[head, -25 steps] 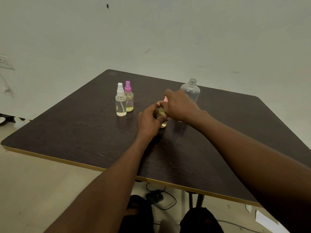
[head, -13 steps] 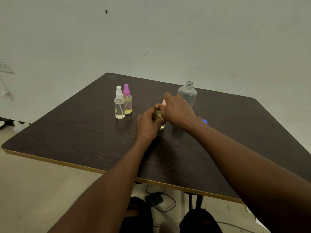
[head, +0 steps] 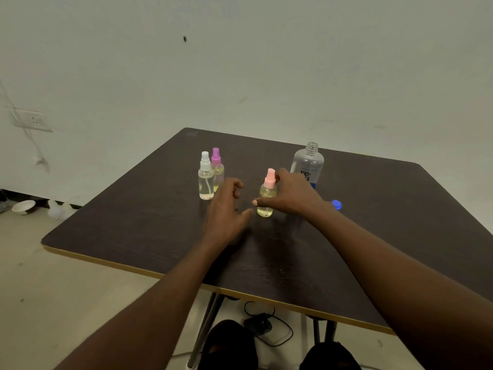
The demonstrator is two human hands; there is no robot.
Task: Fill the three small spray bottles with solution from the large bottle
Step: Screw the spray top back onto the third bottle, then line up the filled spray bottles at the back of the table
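Three small spray bottles stand on the dark table (head: 133, 222). The white-capped bottle (head: 206, 180) and the purple-capped bottle (head: 216, 160) are side by side at the back left. The pink-capped bottle (head: 267, 193) holds yellowish liquid and stands in the middle. My right hand (head: 293, 196) holds it, thumb across its front and fingers behind near the cap. My left hand (head: 225, 212) hovers just left of it, fingers loosely curled, holding nothing. The large clear bottle (head: 308, 164) stands uncapped behind my right hand. Its blue cap (head: 336, 204) lies on the table beside my right wrist.
A wall socket (head: 33, 120) with a hanging cord is at the left. A white bowl (head: 24, 206) sits on the floor by the wall. A black adapter and cable (head: 258, 325) lie under the table near my knees.
My left hand has let go of the pink-capped bottle and drawn back to the left. My right hand has loosened from over the cap, so the pink cap now shows.
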